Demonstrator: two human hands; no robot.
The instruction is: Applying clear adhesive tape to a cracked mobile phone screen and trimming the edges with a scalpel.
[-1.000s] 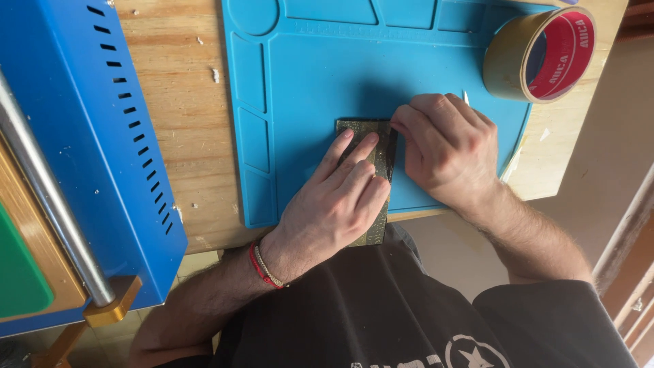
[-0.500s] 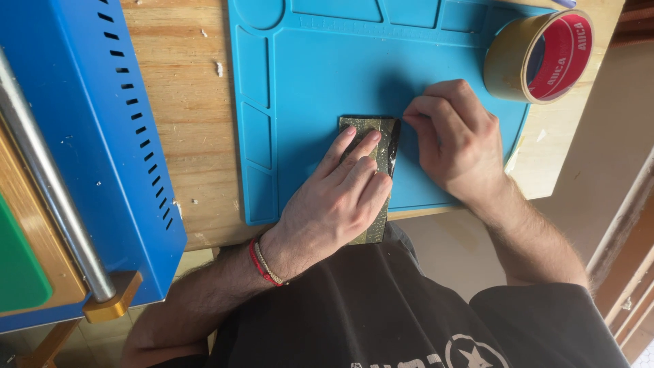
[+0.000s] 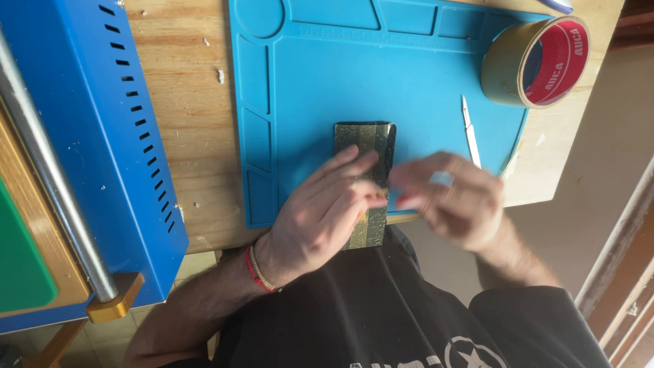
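A narrow flat strip wrapped in shiny olive-gold tape (image 3: 366, 140) lies on the blue work mat (image 3: 320, 88), its near end hanging over the table edge. My left hand (image 3: 320, 215) lies flat on the strip's middle and presses it down. My right hand (image 3: 446, 197) is blurred just right of the strip near the table edge, fingers loosely curled with nothing visible in them. A thin white blade-like tool (image 3: 471, 131) rests on the mat beyond my right hand.
A roll of tan tape with a red core label (image 3: 535, 63) stands at the mat's far right corner. A large blue metal machine with vent slots and a steel bar (image 3: 88, 150) fills the left. The wooden tabletop (image 3: 191, 102) shows between them.
My right hand has lifted off the strip's far end and pulled back toward me and to the right, uncovering the white tool. My left hand stays pressed on the strip.
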